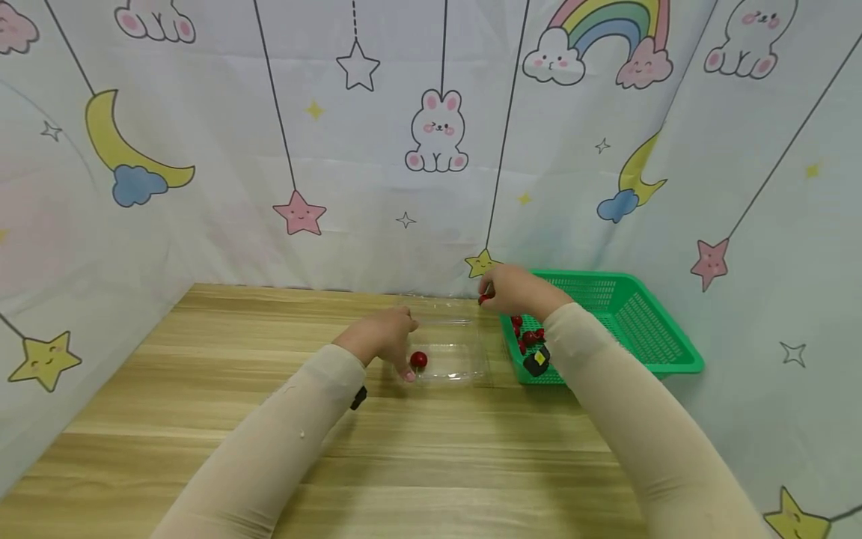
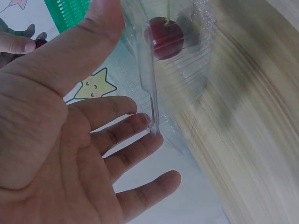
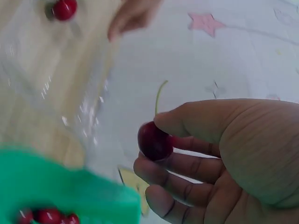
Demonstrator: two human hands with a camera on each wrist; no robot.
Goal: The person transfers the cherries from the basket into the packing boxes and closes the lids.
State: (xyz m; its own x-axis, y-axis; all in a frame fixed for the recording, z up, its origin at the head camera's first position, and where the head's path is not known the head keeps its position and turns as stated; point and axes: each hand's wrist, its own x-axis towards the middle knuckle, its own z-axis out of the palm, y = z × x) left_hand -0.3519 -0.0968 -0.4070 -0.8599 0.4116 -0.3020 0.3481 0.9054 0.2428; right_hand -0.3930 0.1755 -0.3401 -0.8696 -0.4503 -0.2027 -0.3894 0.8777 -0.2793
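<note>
My right hand [image 1: 517,290] pinches a dark red cherry [image 3: 155,141] between thumb and fingers, its green stem pointing up. It is raised over the near-left corner of a green basket [image 1: 676,352]. At the middle of the table lies a clear plastic box [image 1: 453,362] with one cherry [image 1: 419,360] inside, near its left end; a stem shows on it in the left wrist view. My left hand [image 1: 385,335] spans the left end of the box, fingers spread and fairly straight, with fingertips right at the clear rim.
Several red cherries [image 1: 530,337] sit at the left end of the basket, partly hidden by the right wrist and its black camera [image 1: 537,362]. A wood-grain table [image 1: 377,471] carries everything. Behind and beside it hangs a white cloth [image 1: 377,157] printed with stars and rabbits.
</note>
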